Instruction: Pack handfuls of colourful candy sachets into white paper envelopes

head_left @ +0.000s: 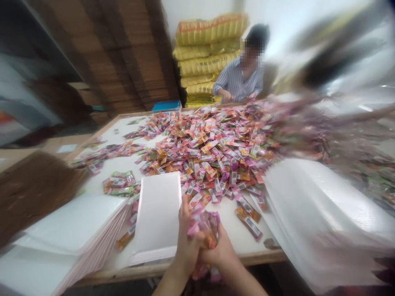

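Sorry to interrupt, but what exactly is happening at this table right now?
A person's left hand and right hand together clutch a bunch of small sachets at the table's near edge, beside a white padded envelope. A big heap of colourful sachets covers the table. A co-worker sits at the far side.

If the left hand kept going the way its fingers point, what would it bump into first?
Probably the big pile of sachets: the left hand, gripping a bunch of sachets, points up-table toward it.
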A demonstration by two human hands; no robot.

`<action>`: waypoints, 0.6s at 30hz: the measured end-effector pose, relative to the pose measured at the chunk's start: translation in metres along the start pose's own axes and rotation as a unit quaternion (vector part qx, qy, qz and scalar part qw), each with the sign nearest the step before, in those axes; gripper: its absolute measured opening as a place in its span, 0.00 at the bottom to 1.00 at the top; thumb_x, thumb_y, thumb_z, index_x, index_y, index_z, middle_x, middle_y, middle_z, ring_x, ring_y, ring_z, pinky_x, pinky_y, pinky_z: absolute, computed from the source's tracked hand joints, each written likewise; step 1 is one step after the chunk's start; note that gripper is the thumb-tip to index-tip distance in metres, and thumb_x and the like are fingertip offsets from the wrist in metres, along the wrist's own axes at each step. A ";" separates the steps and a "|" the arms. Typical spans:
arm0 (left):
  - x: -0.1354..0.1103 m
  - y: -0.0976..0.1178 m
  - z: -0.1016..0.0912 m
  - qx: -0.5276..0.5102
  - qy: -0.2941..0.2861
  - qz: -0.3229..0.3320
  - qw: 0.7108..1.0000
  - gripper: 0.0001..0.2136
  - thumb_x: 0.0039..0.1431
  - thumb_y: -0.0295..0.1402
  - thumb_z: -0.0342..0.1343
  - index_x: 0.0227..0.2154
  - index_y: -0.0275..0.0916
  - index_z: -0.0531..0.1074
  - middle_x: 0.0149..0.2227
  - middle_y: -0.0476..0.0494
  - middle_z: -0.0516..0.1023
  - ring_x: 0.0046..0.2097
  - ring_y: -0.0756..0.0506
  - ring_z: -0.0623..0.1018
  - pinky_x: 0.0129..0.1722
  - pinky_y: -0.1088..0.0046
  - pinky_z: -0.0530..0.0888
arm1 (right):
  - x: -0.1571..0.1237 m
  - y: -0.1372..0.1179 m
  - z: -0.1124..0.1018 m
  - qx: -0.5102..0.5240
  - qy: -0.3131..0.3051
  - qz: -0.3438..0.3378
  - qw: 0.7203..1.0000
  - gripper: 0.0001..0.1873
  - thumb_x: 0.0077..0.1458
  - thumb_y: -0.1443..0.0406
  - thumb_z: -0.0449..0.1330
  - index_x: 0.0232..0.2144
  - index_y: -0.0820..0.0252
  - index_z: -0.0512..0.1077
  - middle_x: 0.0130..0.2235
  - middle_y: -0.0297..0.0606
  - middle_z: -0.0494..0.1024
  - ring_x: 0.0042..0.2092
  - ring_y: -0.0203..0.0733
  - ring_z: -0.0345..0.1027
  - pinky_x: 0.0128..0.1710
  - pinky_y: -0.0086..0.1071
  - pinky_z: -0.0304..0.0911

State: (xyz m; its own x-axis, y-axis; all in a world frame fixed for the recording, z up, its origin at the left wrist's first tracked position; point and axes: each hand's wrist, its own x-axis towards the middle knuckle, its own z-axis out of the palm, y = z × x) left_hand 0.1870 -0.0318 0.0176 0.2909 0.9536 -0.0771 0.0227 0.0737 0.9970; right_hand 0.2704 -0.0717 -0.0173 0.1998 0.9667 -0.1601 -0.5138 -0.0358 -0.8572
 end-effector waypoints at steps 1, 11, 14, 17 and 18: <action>0.001 0.003 -0.004 0.001 -0.022 0.028 0.999 0.45 0.46 0.55 0.59 0.64 0.45 0.49 0.65 0.38 0.56 0.67 0.36 0.51 0.64 0.61 0.49 | -0.001 -0.001 -0.001 0.032 -0.011 0.023 0.999 0.39 0.28 0.71 0.67 0.48 0.57 0.64 0.39 0.38 0.79 0.39 0.49 0.75 0.42 0.39 0.70; 0.037 -0.021 -0.175 0.604 -0.207 0.096 0.764 0.29 0.46 0.25 0.56 0.55 0.44 0.67 0.56 0.37 0.67 0.58 0.34 0.64 0.56 0.54 0.62 | -0.019 -0.024 -0.079 0.194 0.060 0.121 0.972 0.07 0.42 0.64 0.63 0.27 0.59 0.70 0.19 0.33 0.72 0.22 0.40 0.69 0.20 0.32 0.66; 0.038 -0.028 -0.193 0.655 -0.211 0.135 0.712 0.31 0.48 0.15 0.43 0.55 0.43 0.66 0.56 0.38 0.69 0.58 0.39 0.66 0.56 0.60 0.62 | -0.032 -0.024 -0.093 0.187 0.035 0.091 0.978 0.08 0.41 0.63 0.62 0.28 0.59 0.72 0.20 0.36 0.74 0.20 0.41 0.68 0.17 0.31 0.63; 0.038 -0.014 -0.160 0.618 -0.223 0.127 0.743 0.22 0.55 0.19 0.41 0.48 0.41 0.72 0.45 0.40 0.76 0.48 0.41 0.73 0.49 0.65 0.67 | -0.039 -0.037 -0.094 0.173 0.005 0.061 0.983 0.22 0.39 0.64 0.62 0.41 0.60 0.72 0.23 0.39 0.77 0.17 0.43 0.68 0.13 0.30 0.60; 0.038 -0.009 -0.138 0.590 -0.221 0.120 0.768 0.18 0.58 0.23 0.43 0.46 0.41 0.72 0.42 0.41 0.76 0.44 0.42 0.74 0.46 0.66 0.68 | -0.039 -0.045 -0.093 0.165 0.007 0.045 0.985 0.24 0.39 0.64 0.62 0.43 0.61 0.71 0.23 0.39 0.77 0.17 0.42 0.68 0.12 0.29 0.59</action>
State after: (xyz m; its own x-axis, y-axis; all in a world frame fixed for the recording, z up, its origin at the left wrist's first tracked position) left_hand 0.0660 0.0438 0.0060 0.7122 0.6871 -0.1436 0.6918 -0.6524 0.3095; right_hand 0.3627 -0.1313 -0.0181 0.1518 0.9594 -0.2378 -0.7723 -0.0350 -0.6343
